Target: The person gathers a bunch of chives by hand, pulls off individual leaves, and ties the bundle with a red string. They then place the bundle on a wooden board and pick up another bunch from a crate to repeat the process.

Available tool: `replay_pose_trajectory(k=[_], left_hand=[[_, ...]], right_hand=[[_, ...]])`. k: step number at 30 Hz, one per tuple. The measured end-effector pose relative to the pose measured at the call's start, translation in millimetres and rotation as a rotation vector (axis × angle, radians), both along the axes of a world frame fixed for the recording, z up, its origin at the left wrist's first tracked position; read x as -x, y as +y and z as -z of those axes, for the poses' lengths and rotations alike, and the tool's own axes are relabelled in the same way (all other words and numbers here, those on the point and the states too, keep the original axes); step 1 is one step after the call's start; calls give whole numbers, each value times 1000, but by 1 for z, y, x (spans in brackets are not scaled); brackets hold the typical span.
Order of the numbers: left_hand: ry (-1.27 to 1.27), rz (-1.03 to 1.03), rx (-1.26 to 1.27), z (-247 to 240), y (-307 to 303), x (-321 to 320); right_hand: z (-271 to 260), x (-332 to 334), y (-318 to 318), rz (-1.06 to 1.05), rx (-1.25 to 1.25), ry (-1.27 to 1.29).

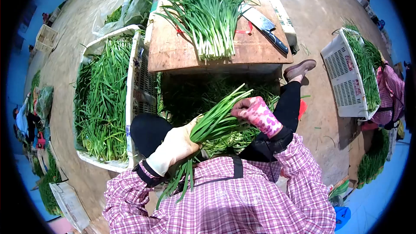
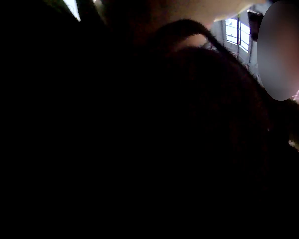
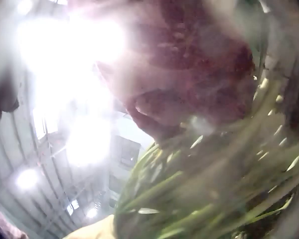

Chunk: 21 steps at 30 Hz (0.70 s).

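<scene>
My left hand [image 1: 175, 146], in a pale cream glove, grips a bunch of garlic chives [image 1: 216, 119] above my lap. The stem ends point up and away, while leaves hang down below the glove. At the right side of the bunch, my right hand [image 1: 258, 115], in a pink-patterned glove, has its fingers curled at the stalks and pinches some of them. Close up in the right wrist view, that glove [image 3: 189, 74] overlaps the chives [image 3: 189, 199]. Nearly everything in the left wrist view is dark.
A wooden board [image 1: 169, 56] in front bears a large pile of chives [image 1: 212, 17], a red tie [image 1: 245, 30] and a knife [image 1: 264, 26]. White crates of greens stand at left [image 1: 130, 117] and right [image 1: 342, 78]. More loose greens [image 1: 234, 141] lie below my hands.
</scene>
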<state>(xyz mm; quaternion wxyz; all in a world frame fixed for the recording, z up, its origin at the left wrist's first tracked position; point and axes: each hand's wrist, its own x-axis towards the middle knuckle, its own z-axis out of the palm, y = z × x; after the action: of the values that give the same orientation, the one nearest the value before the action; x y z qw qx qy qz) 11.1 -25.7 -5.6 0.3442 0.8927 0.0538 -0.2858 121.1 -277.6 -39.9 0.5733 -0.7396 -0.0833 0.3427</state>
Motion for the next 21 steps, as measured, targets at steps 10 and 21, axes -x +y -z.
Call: replay_pose_trajectory(k=[10,21], left_hand=[[-7,-15,-34,2,6,-2],[-2,-46,53,7,3,-4]], right_hand=[[-23,-17,-35,199,-622,-181],[-14,28,22,-149,408,-354]])
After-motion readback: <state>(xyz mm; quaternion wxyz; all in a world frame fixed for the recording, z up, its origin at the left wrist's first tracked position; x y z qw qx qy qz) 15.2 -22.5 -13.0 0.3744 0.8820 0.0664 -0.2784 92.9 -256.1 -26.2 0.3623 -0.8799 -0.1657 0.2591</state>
